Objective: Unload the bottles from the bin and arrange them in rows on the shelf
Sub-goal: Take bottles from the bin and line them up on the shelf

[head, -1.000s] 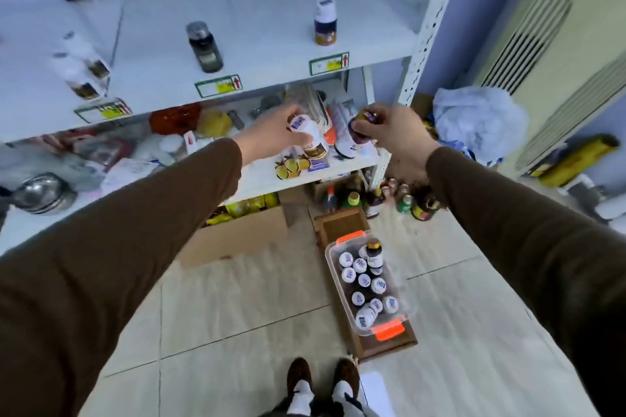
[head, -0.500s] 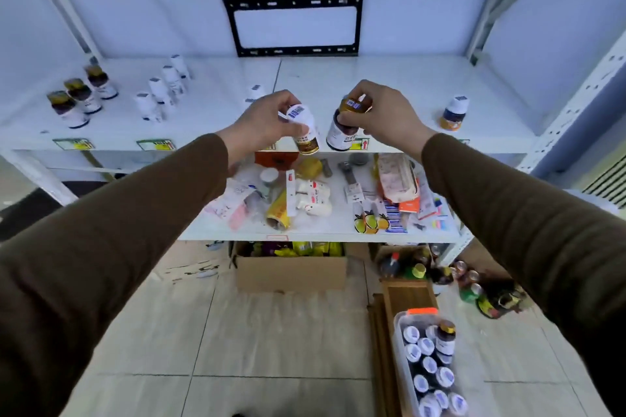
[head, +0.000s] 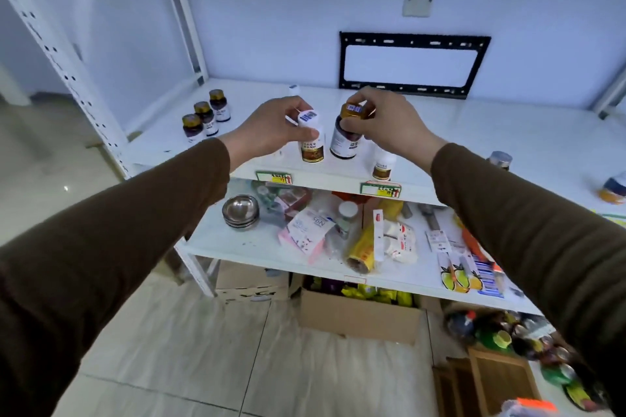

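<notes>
brown-sleeved arms reaching out over the top shelf (head: 474,132), mid-placement. left hand (head: 271,132) wrapped around a white-capped bottle (head: 311,142), fingers curled on cap and shoulder. right hand (head: 389,125) pinching the gold cap of a dark bottle (head: 345,139). both bottles upright, just beside each other, near the front edge; cannot tell whether the bases touch the shelf. at 10 o'clock from the hands, three dark gold-capped bottles (head: 205,117) lined up in a row. at 5 o'clock, another white-capped bottle (head: 382,166) standing at the edge. at 3 o'clock, well apart, two stray bottles (head: 499,159). bin (head: 528,408) barely visible at the lower right corner.

step in hand, by judgement: setting this pair down. next calls for carrying each toward its matching row, lowering upright, then letting go without tipping neighbours.
</notes>
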